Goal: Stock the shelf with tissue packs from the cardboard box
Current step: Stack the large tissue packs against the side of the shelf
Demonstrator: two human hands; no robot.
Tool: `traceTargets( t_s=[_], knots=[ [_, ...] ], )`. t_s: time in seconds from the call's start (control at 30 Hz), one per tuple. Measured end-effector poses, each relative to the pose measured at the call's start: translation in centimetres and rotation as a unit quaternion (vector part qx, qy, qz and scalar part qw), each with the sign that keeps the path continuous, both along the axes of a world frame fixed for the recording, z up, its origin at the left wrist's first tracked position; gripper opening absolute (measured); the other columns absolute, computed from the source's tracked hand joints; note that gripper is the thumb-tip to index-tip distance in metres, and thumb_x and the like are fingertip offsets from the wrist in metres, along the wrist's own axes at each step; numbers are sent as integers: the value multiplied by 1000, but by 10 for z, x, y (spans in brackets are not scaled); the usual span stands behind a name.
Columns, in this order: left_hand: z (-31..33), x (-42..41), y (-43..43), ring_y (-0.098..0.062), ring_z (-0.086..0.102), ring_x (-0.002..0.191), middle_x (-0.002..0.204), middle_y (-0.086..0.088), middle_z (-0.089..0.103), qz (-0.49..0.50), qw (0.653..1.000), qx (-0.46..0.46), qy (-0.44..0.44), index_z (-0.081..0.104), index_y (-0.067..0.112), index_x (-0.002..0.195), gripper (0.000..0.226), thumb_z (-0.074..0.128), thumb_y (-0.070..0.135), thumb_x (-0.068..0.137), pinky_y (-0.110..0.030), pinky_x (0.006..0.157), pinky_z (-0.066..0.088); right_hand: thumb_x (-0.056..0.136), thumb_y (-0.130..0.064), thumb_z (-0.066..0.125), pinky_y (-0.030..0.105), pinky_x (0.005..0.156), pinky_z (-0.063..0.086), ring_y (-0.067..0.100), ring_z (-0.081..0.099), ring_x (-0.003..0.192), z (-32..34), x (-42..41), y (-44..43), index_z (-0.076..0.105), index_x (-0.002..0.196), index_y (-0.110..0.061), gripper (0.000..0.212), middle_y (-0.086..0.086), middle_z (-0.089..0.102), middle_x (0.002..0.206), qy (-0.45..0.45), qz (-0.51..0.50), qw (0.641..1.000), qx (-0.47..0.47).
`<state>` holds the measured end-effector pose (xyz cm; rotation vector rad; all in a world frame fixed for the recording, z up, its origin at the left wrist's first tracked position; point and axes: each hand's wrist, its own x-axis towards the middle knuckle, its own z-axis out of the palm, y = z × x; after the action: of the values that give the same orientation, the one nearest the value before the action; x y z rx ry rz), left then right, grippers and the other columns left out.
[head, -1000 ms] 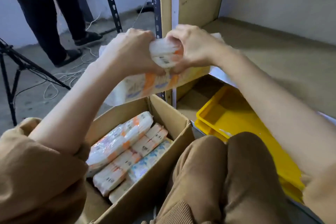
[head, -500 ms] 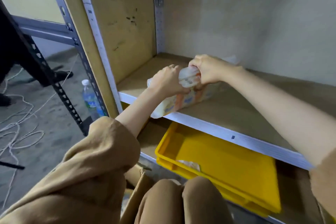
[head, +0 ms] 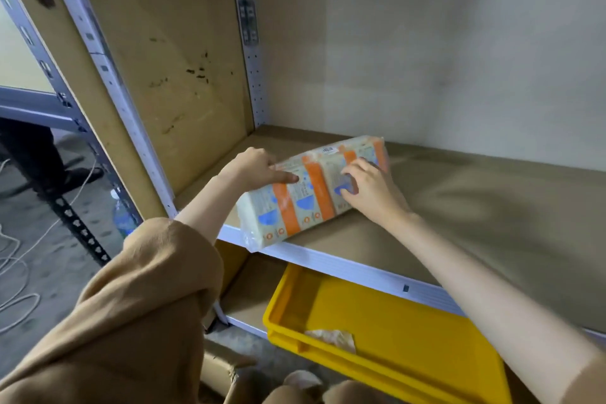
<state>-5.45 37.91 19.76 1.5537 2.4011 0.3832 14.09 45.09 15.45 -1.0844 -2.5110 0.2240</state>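
A long tissue pack [head: 305, 193], white with orange bands and blue marks, lies on the brown shelf board [head: 475, 207], its near end sticking out a little over the white front edge. My left hand [head: 259, 167] rests on the pack's left top side, fingers pointing along it. My right hand [head: 370, 190] lies flat on its right part with fingers spread. Neither hand wraps around the pack. Only a corner flap of the cardboard box [head: 219, 367] shows at the bottom; its contents are out of view.
A yellow plastic tray [head: 410, 344] sits on the lower shelf level under my right arm. The shelf's side panel [head: 170, 69] and metal upright [head: 111, 75] stand to the left. A water bottle [head: 123, 213] and loose cables [head: 16, 259] lie on the floor at left.
The pack went from being held up over the box to lying on the shelf. My hands loosened from its end and now press on its top and side.
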Motion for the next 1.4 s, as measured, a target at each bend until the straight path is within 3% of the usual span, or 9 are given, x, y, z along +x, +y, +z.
traceTargets(
  t_s=[0.07,0.2,0.27,0.33,0.43,0.57,0.8,1.07,1.4],
  knots=[
    [-4,-1,-3,-29,60,88,91,-10,60,27,999,13,32,65,7,105,54,59,55,81,-32,66,45,87,-19,58,32,93,40,24,51,119,-20,5,0,56,119,-6,35,9,54,127,-2,-24,999,-30],
    [-21,1,-9,-36,53,120,142,-9,47,21,994,33,107,52,13,127,46,48,43,92,-41,94,46,86,-25,59,33,98,41,25,46,127,-43,2,-1,45,133,-6,53,8,43,143,7,-41,995,-88],
    [-29,2,-16,-32,51,124,149,-4,40,-8,992,48,115,52,15,128,43,46,40,94,-41,98,44,86,-27,59,36,97,43,27,50,124,-48,-7,-2,47,130,-5,51,9,45,140,27,-50,995,-84],
    [-36,2,-23,-24,40,135,152,-4,34,-33,995,36,88,43,14,137,53,46,43,93,-38,107,35,86,-28,59,38,97,44,29,51,120,-52,-15,-3,50,126,-3,48,12,51,132,22,-55,994,-95],
    [-45,-1,-32,-17,14,147,159,-2,12,-75,992,-12,102,14,13,149,79,51,49,88,-32,118,16,89,-34,54,37,108,36,27,40,132,-61,-25,-5,40,135,-4,57,11,39,145,-24,-42,989,-140],
    [-57,-15,-21,-16,14,147,159,-2,12,-64,984,10,165,11,14,149,72,46,42,93,-27,118,15,92,-41,46,36,116,23,27,25,141,-68,-35,1,31,141,-5,63,12,22,155,-63,-34,981,-179],
    [-75,-39,17,-26,29,141,152,-14,30,47,977,43,203,24,4,143,65,49,35,92,-34,113,29,92,-40,47,32,117,13,25,15,145,-68,-66,17,26,143,-3,66,12,10,158,-57,-21,976,-208],
    [-83,-67,76,-39,46,124,135,-28,46,169,947,12,271,36,-10,131,50,43,24,95,-40,101,40,91,-47,43,32,116,20,21,20,143,-70,-77,28,28,143,-9,66,5,19,157,-68,-19,985,-158],
    [-83,-110,105,-34,46,125,135,-21,47,154,954,21,255,36,-2,134,64,55,39,88,-38,104,35,91,-46,45,31,115,19,22,23,142,-69,-76,28,31,141,-8,65,8,24,155,-64,-2,988,-139]
  ],
)
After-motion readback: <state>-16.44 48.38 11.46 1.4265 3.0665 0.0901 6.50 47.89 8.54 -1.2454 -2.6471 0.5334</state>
